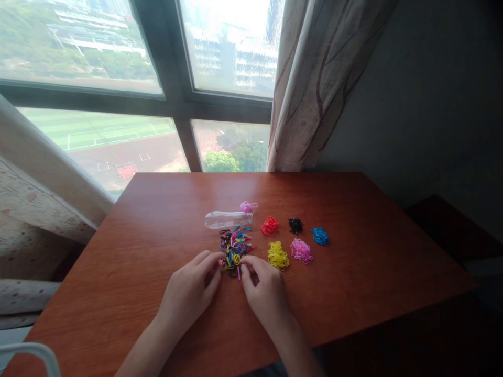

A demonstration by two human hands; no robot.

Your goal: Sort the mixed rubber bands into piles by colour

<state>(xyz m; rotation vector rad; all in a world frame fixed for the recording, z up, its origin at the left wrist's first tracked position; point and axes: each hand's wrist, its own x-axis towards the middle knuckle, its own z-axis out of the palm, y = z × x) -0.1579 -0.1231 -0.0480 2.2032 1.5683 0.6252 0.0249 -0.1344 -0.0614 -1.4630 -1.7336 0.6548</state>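
Observation:
A mixed pile of small coloured rubber bands (236, 242) lies on the brown table in front of me. At its near left edge, my left hand (192, 283) has thumb and index finger pinched together, with a bit of pink band at the tips. My right hand (265, 288) reaches the pile's near right edge, its thumb and forefinger closed beside a yellow band. What exactly sits between the right fingertips is too small to tell. Sorted heaps lie to the right: red bands (269, 225), black bands (295, 225), blue bands (319, 236), yellow bands (278, 255) and pink bands (301, 250).
Behind the pile a clear plastic bottle (228, 220) lies on its side, its mouth to the right. A pink cap with a loop (247, 207) rests by that mouth. The wooden table (353, 283) meets a window (178, 99) with curtains (310, 78). A white curved rail (39, 350) shows at lower left.

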